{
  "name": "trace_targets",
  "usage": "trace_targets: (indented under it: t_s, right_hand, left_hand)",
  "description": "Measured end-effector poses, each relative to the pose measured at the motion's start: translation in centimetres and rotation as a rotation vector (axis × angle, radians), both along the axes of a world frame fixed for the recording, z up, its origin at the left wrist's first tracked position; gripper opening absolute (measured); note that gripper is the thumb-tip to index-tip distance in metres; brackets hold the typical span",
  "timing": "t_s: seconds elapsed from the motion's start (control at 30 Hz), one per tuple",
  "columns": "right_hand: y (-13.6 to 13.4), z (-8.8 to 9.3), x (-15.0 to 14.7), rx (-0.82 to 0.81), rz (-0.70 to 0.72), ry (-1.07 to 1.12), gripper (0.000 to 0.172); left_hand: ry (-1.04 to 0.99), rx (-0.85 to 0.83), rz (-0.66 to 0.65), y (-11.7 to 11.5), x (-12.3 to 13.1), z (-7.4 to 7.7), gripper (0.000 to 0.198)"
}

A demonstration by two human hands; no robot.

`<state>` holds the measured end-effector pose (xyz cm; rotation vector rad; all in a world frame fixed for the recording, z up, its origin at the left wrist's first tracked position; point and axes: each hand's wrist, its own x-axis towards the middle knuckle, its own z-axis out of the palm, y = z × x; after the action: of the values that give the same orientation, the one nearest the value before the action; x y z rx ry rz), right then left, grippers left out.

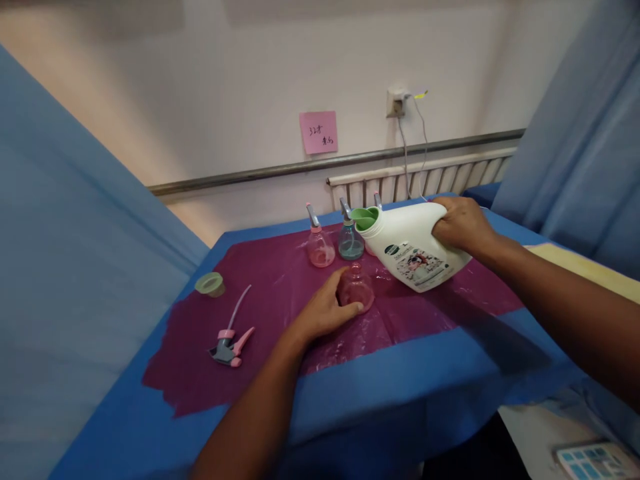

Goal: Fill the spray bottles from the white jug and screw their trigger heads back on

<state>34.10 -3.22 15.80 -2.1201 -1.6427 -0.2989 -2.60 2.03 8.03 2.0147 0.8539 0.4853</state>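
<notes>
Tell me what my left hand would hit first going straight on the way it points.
The pink bottle without a sprayer, which your left hand is touching; beyond it, perhaps the blue-green spray bottle, though depth is unclear.

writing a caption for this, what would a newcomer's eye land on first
Probably the white jug, tipped in the right hand, green spout to the left. Then the open pink bottle held by the left hand, below the spout in view. The purple sheet on the blue cloth also stands out.
</notes>
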Motion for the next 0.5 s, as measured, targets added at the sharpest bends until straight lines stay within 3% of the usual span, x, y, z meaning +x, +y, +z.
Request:
trace_targets:
  t_s: [0.3,0.5]
  right_hand:
    - [0.7,0.0,0.0,-0.021,-0.006,-0.037,0.028]
    - [0.9,-0.4,0.4,0.018,0.047,-0.005,0.025]
  left_hand:
    - [0.103,-0.007,0.01,0.4,-0.8,0.5,0.088]
    - [0.096,-0.064,0.055,-0.8,-2.4,0.9,0.09]
